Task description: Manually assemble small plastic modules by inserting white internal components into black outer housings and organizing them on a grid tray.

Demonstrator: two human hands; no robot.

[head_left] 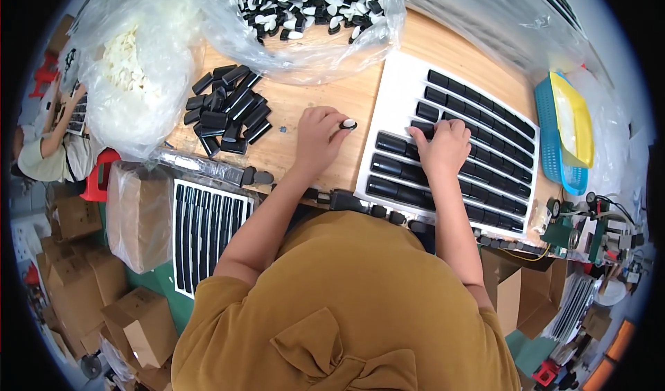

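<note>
Between left-hand fingers, a small black-and-white piece sits pinched.

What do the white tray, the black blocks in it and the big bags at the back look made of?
White tray: probably thin formed plastic, matte, with moulded slots. Black blocks: likely hard plastic, semi-gloss with highlights. Bags: clear, crinkled plastic film, shiny.

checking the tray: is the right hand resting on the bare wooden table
No, the right hand rests on the black parts in the white tray, not on the table.
</note>
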